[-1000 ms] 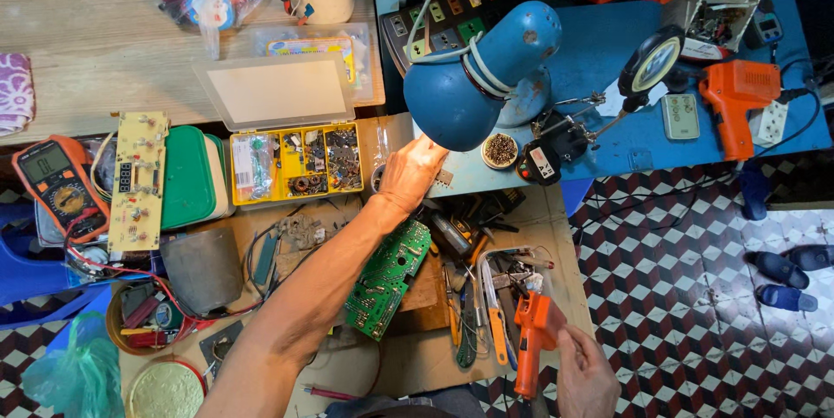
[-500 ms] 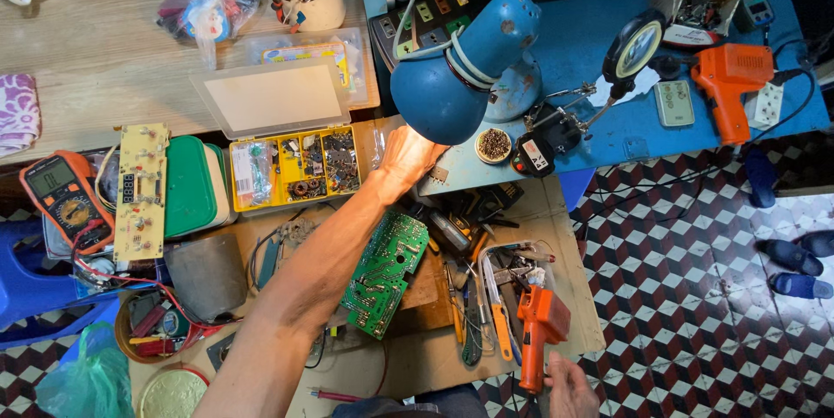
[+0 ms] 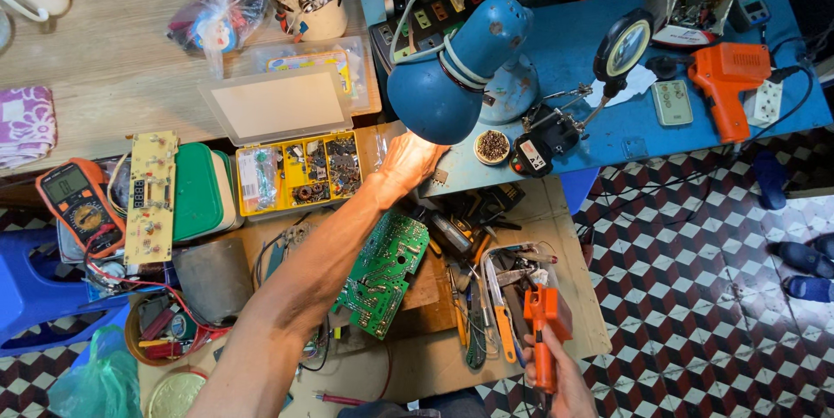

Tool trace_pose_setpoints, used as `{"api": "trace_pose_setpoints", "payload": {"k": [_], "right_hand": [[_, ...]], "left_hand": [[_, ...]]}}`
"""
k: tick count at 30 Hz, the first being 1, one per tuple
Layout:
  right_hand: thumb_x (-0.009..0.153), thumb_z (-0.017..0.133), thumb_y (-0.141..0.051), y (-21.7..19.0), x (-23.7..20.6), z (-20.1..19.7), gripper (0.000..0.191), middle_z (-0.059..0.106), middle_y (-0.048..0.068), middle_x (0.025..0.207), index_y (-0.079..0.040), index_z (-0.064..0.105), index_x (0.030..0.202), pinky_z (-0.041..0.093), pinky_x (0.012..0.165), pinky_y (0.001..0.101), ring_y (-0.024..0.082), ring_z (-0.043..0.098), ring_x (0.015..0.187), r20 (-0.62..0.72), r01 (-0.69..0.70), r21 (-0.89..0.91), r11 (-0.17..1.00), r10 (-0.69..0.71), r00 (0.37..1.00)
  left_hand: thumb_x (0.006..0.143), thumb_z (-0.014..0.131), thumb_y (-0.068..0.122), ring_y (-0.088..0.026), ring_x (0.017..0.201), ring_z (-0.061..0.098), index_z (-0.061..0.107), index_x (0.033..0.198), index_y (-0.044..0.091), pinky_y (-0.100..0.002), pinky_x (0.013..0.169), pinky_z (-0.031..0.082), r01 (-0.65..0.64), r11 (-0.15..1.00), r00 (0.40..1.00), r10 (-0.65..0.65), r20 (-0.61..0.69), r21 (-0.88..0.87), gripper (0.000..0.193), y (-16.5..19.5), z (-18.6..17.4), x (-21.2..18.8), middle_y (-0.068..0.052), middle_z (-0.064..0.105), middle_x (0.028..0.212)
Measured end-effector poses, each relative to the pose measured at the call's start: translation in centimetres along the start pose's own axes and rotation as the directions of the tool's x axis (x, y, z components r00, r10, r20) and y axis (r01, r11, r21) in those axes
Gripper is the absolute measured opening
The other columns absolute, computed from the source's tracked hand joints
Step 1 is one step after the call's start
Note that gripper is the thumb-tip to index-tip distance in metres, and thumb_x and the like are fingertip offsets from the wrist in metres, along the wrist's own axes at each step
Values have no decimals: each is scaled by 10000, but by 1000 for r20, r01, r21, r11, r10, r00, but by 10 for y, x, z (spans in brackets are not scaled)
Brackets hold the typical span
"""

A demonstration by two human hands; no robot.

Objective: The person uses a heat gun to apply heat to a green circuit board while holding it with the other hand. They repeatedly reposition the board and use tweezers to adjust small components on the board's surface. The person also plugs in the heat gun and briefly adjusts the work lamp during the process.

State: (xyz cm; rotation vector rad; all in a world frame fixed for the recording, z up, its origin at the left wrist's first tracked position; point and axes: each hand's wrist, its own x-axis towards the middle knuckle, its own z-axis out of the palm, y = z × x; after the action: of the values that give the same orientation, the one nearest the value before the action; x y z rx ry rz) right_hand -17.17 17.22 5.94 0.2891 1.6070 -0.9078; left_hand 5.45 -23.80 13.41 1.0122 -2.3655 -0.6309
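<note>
Orange multimeter (image 3: 76, 205) sits far left of the blue desk lamp (image 3: 452, 79), parked out of the work zone. Yellow parts organizer (image 3: 300, 170) lies open just left of the lamp, lid up so the bins stay reachable. Left hand (image 3: 408, 162) reaches under the lamp shade, lit by the bulb; cannot tell how far its fingers are curled or whether they hold anything. Green circuit board (image 3: 382, 270) rests below the lamp, under the forearm. Right hand (image 3: 560, 379), below and right of the lamp, is wrapped tight around an orange soldering gun (image 3: 545, 327), tip pointing up, away from the body.
</note>
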Motion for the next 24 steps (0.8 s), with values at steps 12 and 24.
{"api": "trace_pose_setpoints", "payload": {"k": [12, 24], "right_hand": [[881, 689, -171, -19, -44, 13, 318, 691, 130, 773, -4, 617, 1142, 546, 634, 350, 219, 650, 664, -41, 471, -328, 819, -511, 859], [804, 734, 16, -118, -99, 156, 300, 664, 38, 882, -80, 726, 1088, 602, 665, 268, 104, 675, 729, 349, 861, -509, -8, -916, 198]], "left_hand": [[990, 544, 91, -440, 833, 683, 593, 1181, 63, -512, 779, 549, 364, 886, 931, -350, 98, -288, 199, -2, -10, -8, -270, 679, 917], [866, 714, 166, -431, 973, 671, 658, 1178, 109, -503, 791, 555, 144, 978, 959, -176, -224, -152, 322, 17, -3, -1, -206, 699, 1077]]}}
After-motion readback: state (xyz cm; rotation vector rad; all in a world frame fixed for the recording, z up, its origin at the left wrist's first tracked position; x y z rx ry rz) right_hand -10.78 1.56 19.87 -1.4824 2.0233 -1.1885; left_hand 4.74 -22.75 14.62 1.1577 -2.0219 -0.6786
